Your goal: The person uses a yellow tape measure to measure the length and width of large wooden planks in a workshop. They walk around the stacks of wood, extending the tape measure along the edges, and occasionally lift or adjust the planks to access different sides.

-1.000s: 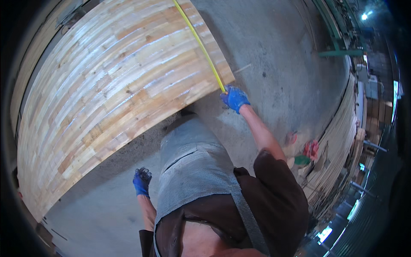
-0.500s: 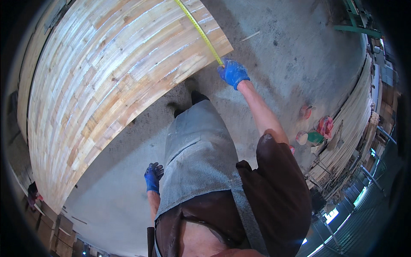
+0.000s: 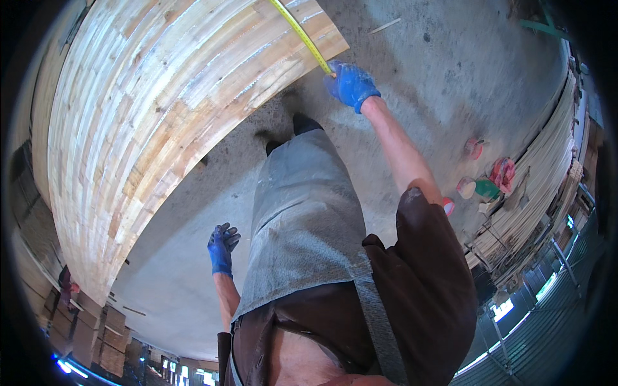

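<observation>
Open concrete floor (image 3: 412, 71) is left around the right hand (image 3: 351, 83), while passage leftward is blocked by the large wooden panel (image 3: 167, 109).

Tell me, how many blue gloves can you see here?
2. One on the right hand, holding the yellow tape measure at the wooden panel's edge; one on the left hand, hanging free beside the grey apron.

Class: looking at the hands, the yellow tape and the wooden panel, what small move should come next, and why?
Probably pull the yellow tape measure taut along the panel's edge. The right hand pinches the tape at the corner of the large wooden panel, with the tape running away across it. The left hand hangs free, open.
</observation>
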Demonstrator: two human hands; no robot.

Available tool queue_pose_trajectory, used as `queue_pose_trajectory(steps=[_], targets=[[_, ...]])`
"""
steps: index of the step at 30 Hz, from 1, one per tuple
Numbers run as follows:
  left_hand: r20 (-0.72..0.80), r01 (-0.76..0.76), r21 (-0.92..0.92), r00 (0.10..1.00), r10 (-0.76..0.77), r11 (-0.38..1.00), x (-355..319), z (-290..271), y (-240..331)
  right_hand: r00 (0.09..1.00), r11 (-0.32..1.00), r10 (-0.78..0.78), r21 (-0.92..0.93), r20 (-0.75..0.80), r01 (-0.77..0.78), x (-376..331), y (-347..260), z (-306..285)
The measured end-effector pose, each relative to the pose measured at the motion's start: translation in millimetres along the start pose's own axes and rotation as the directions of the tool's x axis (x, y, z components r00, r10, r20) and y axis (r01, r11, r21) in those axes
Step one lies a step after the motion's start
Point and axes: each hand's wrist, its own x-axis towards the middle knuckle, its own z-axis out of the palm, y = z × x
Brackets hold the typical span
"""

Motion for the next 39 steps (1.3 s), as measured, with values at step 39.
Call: queue_pose_trajectory(steps=[39], targets=[[-0.004, -0.008, 0.105, 1.0, 0.008, 0.994, -5, 18, 25, 0.997, 0.995, -0.07, 0.072, -0.041, 0.073, 6, 22, 11]])
